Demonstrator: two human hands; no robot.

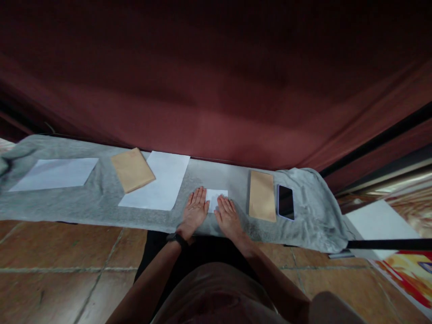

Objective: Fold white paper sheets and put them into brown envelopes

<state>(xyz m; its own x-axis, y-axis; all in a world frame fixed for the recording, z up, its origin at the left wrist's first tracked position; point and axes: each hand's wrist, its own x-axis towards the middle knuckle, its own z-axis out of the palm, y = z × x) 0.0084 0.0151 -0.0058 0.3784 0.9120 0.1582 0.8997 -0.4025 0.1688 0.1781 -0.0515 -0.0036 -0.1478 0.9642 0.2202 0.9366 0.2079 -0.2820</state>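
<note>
A small white piece of paper (212, 196) lies flat on the grey cloth in front of me. My left hand (196, 209) rests palm down at its left edge, fingers stretched out and pointing away from me. On the other side, my right hand (227, 215) is laid flat over the paper's right part, its fingers extended and covering that portion. Neither hand is closed around anything. A dark watch sits on my left wrist.
The grey cloth (91, 209) covers a narrow bench before a dark red curtain (216, 90). Leftward lie a large white sheet (165, 180), a brown envelope (132, 170) overlapping it, and another white sheet (57, 173). Rightward are a brown packet (262, 195) and a phone (286, 202).
</note>
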